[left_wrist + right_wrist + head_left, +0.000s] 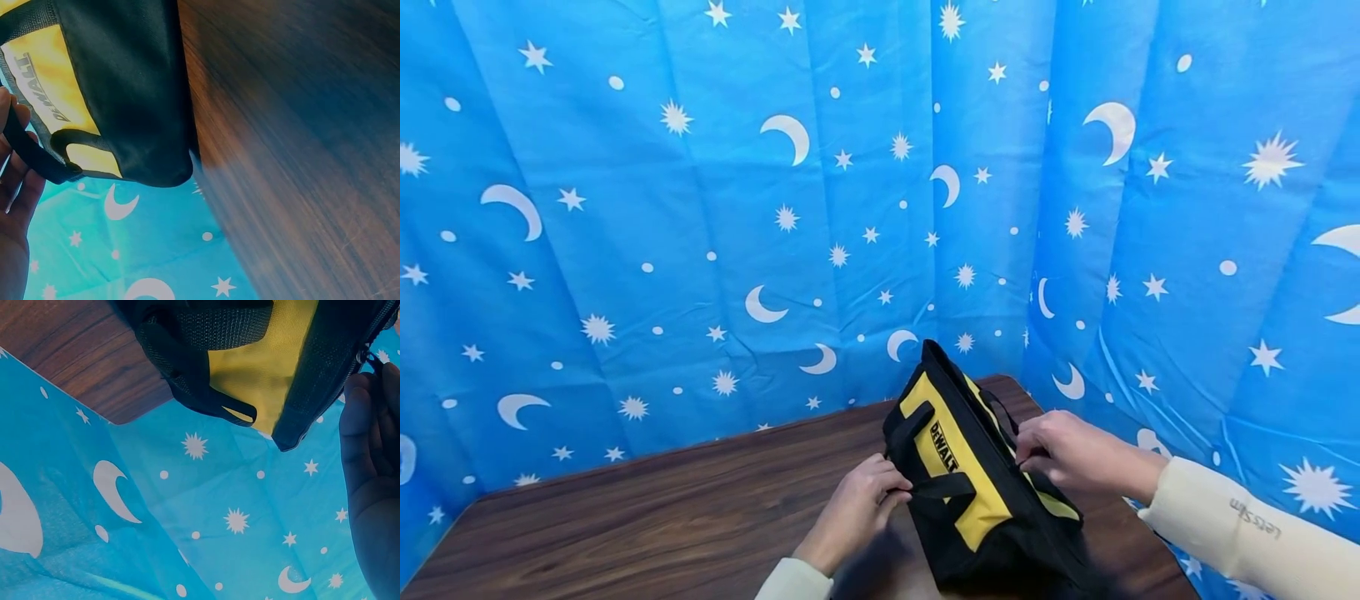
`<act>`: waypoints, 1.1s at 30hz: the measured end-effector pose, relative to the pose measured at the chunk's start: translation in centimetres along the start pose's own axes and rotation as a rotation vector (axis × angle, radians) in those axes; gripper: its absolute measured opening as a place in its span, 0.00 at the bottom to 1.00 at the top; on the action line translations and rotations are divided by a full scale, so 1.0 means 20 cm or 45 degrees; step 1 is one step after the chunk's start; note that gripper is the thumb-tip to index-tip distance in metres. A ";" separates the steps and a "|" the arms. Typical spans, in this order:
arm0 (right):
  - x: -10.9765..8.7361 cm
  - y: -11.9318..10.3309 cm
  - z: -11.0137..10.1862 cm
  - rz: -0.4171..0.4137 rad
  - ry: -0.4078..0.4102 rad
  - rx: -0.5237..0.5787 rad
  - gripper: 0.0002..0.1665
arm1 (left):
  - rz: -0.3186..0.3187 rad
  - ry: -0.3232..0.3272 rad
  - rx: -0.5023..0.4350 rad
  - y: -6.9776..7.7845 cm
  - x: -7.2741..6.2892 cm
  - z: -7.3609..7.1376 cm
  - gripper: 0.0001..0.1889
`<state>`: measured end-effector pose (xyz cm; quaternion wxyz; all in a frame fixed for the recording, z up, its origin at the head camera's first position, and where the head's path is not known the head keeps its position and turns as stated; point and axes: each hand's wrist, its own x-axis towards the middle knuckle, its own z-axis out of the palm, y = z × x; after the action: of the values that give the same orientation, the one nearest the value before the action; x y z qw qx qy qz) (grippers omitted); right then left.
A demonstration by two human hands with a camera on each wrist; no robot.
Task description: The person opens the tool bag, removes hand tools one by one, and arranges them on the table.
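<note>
The work in hand is judged to be the running of a zip along the top of a tool bag (985,518), and it appears to be only part done. The zip pull (375,361) is pinched by the right hand (1067,450), partway along the top edge, while a front handle (936,487) is grasped by the left hand (865,496). The rest of the zip's run is presumably left; whether it is being opened or closed cannot be told, and the inside of the bag is not shown.

The bag is set toward the right side of the tabletop (662,521), between the two hands. Its long axis is slanted from far left to near right. The lettered yellow side is turned left and upward, with the lettering read from far to near, and the zipped edge is placed along the right of that side.
</note>
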<state>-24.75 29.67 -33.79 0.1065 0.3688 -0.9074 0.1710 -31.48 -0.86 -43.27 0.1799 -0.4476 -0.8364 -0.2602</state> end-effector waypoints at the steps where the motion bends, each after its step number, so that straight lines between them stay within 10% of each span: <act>1: 0.00 0.00 0.00 0.013 -0.007 0.008 0.10 | -0.002 0.001 0.000 0.00 0.00 0.00 0.03; 20: -0.14 -0.08 -0.02 -0.173 -0.051 0.125 0.17 | -0.045 -0.013 -0.005 -0.02 0.00 0.00 0.02; 33: -0.18 -0.12 -0.04 -0.030 -0.260 0.201 0.20 | -0.086 -0.032 -0.015 -0.02 0.00 0.01 0.02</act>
<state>-20.56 30.69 -33.62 -0.0137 0.4020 -0.8929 0.2023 -31.89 -0.89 -43.58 0.1578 -0.4233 -0.8517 -0.2655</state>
